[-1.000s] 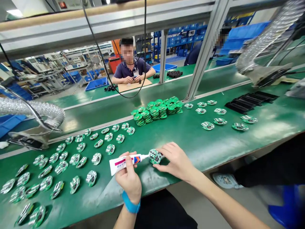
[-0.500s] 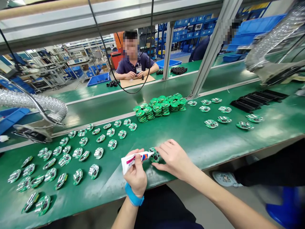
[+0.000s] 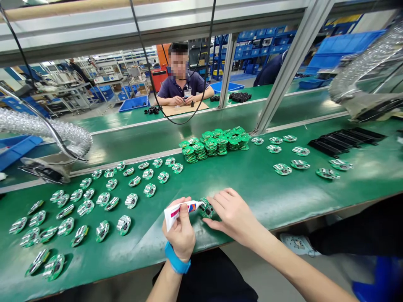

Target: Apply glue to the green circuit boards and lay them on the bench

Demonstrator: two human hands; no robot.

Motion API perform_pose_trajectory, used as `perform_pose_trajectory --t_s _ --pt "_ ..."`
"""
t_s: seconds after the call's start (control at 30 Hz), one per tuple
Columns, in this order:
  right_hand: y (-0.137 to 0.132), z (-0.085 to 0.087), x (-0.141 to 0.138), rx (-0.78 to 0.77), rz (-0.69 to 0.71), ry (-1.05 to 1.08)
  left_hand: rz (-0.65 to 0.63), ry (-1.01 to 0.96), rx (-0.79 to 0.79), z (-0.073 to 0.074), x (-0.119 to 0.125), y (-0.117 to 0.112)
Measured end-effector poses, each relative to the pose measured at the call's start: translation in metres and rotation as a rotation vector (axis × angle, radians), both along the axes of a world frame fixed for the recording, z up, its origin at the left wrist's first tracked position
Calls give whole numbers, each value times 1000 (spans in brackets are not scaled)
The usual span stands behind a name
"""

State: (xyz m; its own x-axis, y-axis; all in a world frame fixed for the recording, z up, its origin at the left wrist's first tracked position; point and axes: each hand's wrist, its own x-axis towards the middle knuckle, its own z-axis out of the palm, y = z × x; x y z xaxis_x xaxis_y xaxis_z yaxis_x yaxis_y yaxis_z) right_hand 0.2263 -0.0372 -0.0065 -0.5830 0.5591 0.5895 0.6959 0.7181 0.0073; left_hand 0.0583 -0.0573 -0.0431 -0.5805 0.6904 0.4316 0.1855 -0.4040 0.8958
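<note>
On my head view, the left hand [image 3: 181, 230], above a bright blue wristband [image 3: 177, 258], pinches a white squeeze tube with red and blue print [image 3: 172, 214] between thumb and fingers. I see the tube's narrow nozzle pointing right, at the left side of a rounded green circuit board with dark components [image 3: 207, 208]; I cannot tell whether the tip touches it. That board lies just left of the right hand [image 3: 234, 214], gripped at its right edge between thumb and curved fingers, over the green desk [image 3: 252, 180]. Beyond both hands I have stacked green circuit boards [image 3: 217, 144]; loose boards [image 3: 124, 225] spread out on the left.
</note>
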Motion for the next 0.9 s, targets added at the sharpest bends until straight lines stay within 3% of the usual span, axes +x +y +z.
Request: perform_pose_trajectory --t_s 0.4,0.7,0.9 --pt "-3 -3 4 -33 -10 37 61 -59 -6 14 0 1" --pt "0 -2 9 -21 -36 48 -86 -67 2 9 1 -6" --pt "-1 0 7 0 -35 58 -61 -15 17 9 1 -5"
